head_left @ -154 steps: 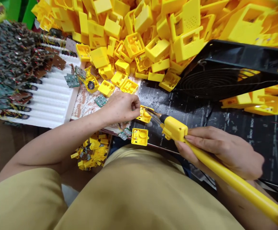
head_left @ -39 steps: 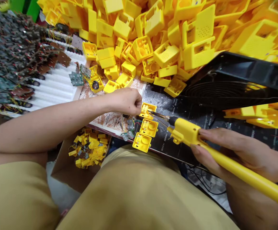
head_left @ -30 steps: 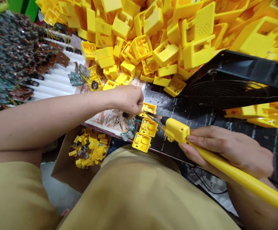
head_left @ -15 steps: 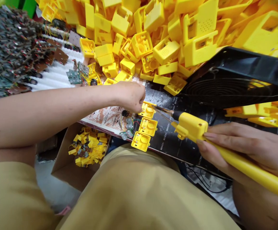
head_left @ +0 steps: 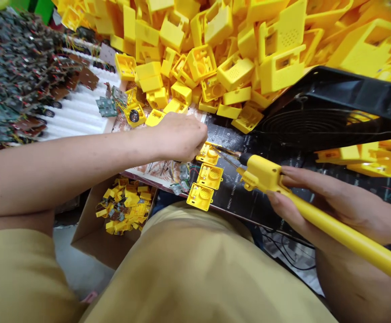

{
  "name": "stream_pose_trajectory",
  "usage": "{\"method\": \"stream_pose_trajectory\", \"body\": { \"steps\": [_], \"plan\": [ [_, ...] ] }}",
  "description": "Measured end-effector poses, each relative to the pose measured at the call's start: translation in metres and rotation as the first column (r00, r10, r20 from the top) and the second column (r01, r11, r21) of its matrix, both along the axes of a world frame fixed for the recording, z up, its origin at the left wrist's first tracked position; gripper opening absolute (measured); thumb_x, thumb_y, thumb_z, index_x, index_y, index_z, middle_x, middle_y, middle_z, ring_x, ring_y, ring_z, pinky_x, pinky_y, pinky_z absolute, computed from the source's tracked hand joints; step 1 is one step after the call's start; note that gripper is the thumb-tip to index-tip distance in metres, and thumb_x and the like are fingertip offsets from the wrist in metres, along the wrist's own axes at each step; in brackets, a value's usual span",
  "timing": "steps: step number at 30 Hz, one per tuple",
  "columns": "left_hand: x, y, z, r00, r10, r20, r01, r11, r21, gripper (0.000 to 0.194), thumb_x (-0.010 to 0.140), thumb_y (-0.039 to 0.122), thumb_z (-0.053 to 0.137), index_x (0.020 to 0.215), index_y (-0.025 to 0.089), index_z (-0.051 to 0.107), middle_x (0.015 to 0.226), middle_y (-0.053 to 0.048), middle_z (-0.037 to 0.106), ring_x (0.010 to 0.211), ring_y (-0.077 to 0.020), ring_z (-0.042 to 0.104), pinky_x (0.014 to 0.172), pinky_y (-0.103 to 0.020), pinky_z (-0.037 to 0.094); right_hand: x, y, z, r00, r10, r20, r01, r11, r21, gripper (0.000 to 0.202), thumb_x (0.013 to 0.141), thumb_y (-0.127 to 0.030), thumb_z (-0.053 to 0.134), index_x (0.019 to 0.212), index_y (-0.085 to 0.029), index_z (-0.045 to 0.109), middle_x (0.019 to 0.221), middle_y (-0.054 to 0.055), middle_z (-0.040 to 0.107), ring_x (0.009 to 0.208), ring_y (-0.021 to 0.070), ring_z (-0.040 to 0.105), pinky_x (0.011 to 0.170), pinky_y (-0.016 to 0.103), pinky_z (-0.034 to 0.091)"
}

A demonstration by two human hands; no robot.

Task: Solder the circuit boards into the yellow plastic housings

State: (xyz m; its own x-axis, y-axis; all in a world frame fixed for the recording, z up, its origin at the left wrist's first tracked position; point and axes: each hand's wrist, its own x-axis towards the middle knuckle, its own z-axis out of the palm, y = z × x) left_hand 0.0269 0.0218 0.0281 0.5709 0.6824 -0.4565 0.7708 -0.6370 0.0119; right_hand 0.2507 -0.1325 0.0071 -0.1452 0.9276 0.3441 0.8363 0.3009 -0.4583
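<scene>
Three small yellow casings stand in a column at the bench edge: a top one (head_left: pixel 208 154), a middle one (head_left: pixel 210 176) and a bottom one (head_left: pixel 200 196). My left hand (head_left: pixel 186 137) is closed at the top casing's upper left; what its fingertips pinch is hidden. My right hand (head_left: pixel 333 202) grips a yellow soldering iron (head_left: pixel 264 172), whose metal tip reaches the top casing near my left fingers. Small green circuit boards (head_left: pixel 182 179) with wires lie just left of the casings.
Yellow casings (head_left: pixel 234 72) are heaped across the back. A black fan (head_left: pixel 316 112) stands at right. Many circuit boards (head_left: pixel 13 76) are piled at far left. Below the bench edge, a cardboard box (head_left: pixel 94 237) holds small yellow parts. Cables hang at lower right.
My left hand has shifted slightly right over the top casing. My right hand and the iron have moved a little left, and my right fingers have changed position on the handle.
</scene>
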Motion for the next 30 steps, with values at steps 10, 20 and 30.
{"method": "stream_pose_trajectory", "body": {
  "steps": [10, 20, 30],
  "plan": [
    [-0.003, 0.006, -0.009, 0.996, 0.074, 0.05, -0.068, 0.993, -0.098, 0.012, 0.075, 0.026, 0.065, 0.079, 0.02, 0.076, 0.07, -0.004, 0.069, 0.078, -0.0238, 0.067, 0.071, -0.033, 0.047, 0.007, 0.017, -0.013, 0.916, 0.354, -0.187, -0.323, 0.93, 0.178, 0.011, 0.087, -0.02, 0.072, 0.092, -0.023, 0.062, 0.071, 0.001, 0.071, 0.062, 0.013, 0.07, 0.055, 0.019, 0.057],
    [0.004, 0.01, -0.001, 0.997, 0.058, -0.049, -0.065, 0.985, -0.163, 0.023, 0.079, 0.033, 0.062, 0.09, 0.02, 0.077, 0.078, -0.005, 0.07, 0.088, -0.0252, 0.068, 0.079, -0.034, 0.048, 0.001, 0.034, -0.003, 0.895, 0.442, -0.063, -0.414, 0.874, 0.253, 0.014, 0.088, -0.02, 0.072, 0.085, -0.022, 0.059, 0.068, -0.002, 0.068, 0.061, 0.0083, 0.067, 0.06, 0.016, 0.057],
    [0.008, 0.009, -0.001, 0.995, 0.047, -0.091, -0.058, 0.99, -0.131, 0.02, 0.079, 0.03, 0.062, 0.088, 0.019, 0.077, 0.074, -0.005, 0.068, 0.083, -0.0258, 0.068, 0.076, -0.034, 0.047, 0.029, 0.024, -0.021, 0.952, 0.3, -0.059, -0.286, 0.941, 0.179, 0.022, 0.1, -0.042, 0.055, 0.093, -0.023, 0.063, 0.079, 0.003, 0.072, 0.065, 0.0104, 0.069, 0.053, 0.017, 0.055]
  ]
}}
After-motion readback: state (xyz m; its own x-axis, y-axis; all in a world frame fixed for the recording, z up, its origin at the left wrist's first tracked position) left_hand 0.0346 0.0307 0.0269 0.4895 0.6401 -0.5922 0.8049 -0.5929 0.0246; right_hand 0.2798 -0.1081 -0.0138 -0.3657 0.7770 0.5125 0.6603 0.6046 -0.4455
